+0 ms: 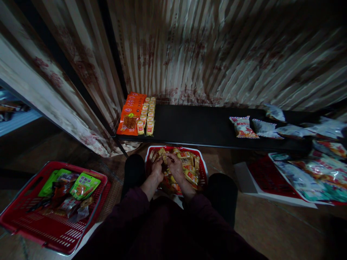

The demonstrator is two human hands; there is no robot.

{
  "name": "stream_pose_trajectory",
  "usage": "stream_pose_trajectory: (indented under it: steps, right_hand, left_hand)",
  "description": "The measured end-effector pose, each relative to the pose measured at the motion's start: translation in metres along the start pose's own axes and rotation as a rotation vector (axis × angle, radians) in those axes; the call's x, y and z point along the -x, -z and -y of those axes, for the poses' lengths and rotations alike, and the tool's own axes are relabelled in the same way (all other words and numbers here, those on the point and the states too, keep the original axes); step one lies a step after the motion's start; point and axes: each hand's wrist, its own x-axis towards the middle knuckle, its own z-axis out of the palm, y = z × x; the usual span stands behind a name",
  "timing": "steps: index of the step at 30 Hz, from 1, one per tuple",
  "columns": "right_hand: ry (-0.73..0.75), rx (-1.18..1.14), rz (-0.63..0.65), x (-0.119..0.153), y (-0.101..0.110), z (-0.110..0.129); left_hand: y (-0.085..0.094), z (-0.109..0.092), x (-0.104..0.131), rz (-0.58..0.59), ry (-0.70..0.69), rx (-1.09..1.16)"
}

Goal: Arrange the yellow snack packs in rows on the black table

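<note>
Between my knees stands a red basket with a white rim [205, 168], filled with small clear-wrapped yellow snack packets [191, 176]. Both of my hands are inside it, close together. My left hand [157, 171] has its fingers closed on a wrapped snack packet [162, 154] near the basket's far side. Right beside it, my right hand [175, 167] bends its fingers toward the same packet; its fingertips are partly hidden and dim. Similar yellow packets [150, 126] stand in rows on the black shelf, against orange snack bags [132, 113].
The black shelf [189, 124] runs across in front of me, with several white-and-red snack bags [244, 127] at its right. A red basket [16, 220] with mixed snacks stands at the left. More bags [320, 177] fill a container at the right. A patterned curtain [189, 54] hangs behind.
</note>
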Motion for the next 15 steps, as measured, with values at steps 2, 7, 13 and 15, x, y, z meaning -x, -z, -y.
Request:
stream_pose_trajectory:
  steps: [2, 7, 13, 15]
  right_hand:
    - [-0.014, 0.024, -0.005, 0.0006, 0.0013, 0.0006]
    - [-0.04, 0.074, -0.037, 0.0016, 0.0042, -0.001]
    - [-0.098, 0.061, -0.014, 0.0031, 0.0071, -0.002]
    - [-0.09, 0.051, -0.021, 0.0035, 0.0075, -0.0025]
  left_hand:
    - [0.0008, 0.0003, -0.001, 0.002, 0.046, 0.03]
    - [0.0012, 0.0007, -0.0015, 0.055, 0.036, 0.051]
    - [-0.0023, -0.0011, 0.0031, 0.01, 0.026, 0.089]
    - [-0.0031, -0.002, 0.0041, 0.036, 0.015, 0.1]
